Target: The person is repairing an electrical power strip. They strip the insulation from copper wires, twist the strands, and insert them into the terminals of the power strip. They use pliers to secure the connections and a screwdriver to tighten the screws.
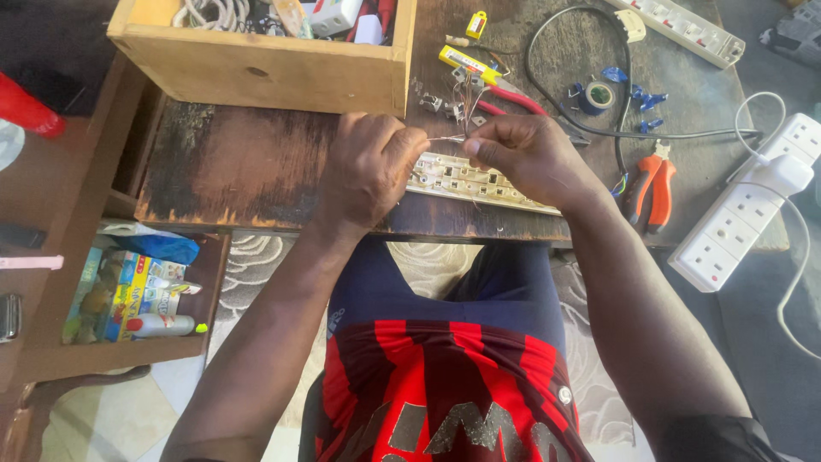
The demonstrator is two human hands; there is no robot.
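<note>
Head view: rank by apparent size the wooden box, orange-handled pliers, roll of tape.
1. wooden box, largest, partly cut off at the top edge
2. orange-handled pliers
3. roll of tape, smallest

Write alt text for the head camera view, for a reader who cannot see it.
Seen from above, a person's left hand and right hand pinch a thin bare wire between them over an opened white power strip on a worn wooden table. Orange-handled pliers, a wooden box of parts and another white power strip lie around.
</note>
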